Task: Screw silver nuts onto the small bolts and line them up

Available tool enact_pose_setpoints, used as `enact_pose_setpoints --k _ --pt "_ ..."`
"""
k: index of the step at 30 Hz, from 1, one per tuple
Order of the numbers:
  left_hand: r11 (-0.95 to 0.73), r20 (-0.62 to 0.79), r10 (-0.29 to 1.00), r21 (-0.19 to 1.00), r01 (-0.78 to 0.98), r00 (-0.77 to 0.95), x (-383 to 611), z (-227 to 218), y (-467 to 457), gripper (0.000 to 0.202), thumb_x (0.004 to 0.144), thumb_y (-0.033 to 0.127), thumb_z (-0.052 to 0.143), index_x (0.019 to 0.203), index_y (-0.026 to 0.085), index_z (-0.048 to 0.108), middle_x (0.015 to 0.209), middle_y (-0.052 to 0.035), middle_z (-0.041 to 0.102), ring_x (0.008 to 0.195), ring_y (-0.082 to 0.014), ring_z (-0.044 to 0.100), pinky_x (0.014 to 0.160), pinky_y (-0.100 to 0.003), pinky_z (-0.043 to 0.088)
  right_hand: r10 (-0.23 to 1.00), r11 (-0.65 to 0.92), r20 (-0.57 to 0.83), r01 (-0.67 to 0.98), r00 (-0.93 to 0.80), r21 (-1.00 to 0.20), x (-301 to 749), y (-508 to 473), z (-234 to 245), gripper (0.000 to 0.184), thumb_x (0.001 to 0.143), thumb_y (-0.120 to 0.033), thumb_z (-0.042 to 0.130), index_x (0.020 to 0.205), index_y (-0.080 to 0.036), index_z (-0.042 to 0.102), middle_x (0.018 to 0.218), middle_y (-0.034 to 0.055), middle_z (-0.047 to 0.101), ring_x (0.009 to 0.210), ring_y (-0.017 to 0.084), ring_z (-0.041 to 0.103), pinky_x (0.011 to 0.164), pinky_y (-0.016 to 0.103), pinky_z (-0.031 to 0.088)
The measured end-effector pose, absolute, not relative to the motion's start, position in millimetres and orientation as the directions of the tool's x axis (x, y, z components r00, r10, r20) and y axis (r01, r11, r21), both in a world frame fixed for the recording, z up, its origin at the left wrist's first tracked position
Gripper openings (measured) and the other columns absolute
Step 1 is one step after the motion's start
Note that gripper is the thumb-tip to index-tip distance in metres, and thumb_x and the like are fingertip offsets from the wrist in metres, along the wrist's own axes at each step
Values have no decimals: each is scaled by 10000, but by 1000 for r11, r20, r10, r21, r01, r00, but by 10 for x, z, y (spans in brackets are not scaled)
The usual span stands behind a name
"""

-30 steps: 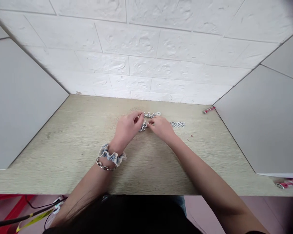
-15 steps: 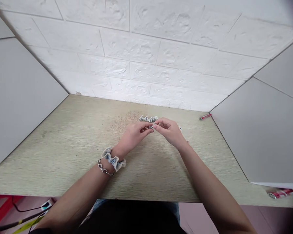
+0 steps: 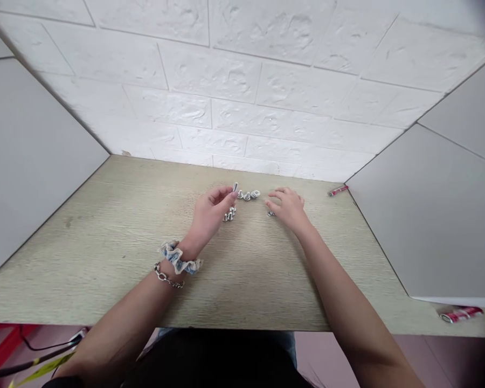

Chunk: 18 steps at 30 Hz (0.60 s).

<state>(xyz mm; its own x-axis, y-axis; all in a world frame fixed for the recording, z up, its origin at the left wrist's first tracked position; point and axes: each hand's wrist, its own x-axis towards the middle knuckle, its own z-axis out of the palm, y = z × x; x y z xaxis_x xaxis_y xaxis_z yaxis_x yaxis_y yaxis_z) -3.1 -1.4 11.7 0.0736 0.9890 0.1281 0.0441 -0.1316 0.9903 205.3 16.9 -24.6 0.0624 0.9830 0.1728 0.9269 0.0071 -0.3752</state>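
Small metal bolt (image 3: 235, 186) is pinched between thumb and fingertips of the left hand (image 3: 208, 213), held up just beside the washer stack (image 3: 255, 194) and the back bolts (image 3: 247, 196); a bolt cluster (image 3: 229, 215) is seen below that hand. Right hand (image 3: 290, 209) is held with fingers loosely parted by small metal parts (image 3: 270, 213); contact can't be told.

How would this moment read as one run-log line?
left hand: pinching metal piece | right hand: open, near small metal parts | nearby: metal studs, stacked discs on table
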Motion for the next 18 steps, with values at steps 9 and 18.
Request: enact_pose_setpoints --k 9,18 --pt "-120 114 989 991 56 95 -23 61 -17 296 693 402 610 856 158 646 648 -9 594 541 -87 509 487 -203 400 998 -51 14 900 63 -434 1860 455 -184 385 745 -481 487 1036 -250 584 1179 54 523 1113 245 428 934 451 231" --pt "-139 132 984 989 51 119 -14 65 -26 274 688 409 611 836 182 652 622 6 586 531 -85 507 464 -198 379 999 -28 27 901 44 -433 1833 495 -233 272 736 -415 516 925 -249 621 1100 45 576 1056 231 467 905 487 232"
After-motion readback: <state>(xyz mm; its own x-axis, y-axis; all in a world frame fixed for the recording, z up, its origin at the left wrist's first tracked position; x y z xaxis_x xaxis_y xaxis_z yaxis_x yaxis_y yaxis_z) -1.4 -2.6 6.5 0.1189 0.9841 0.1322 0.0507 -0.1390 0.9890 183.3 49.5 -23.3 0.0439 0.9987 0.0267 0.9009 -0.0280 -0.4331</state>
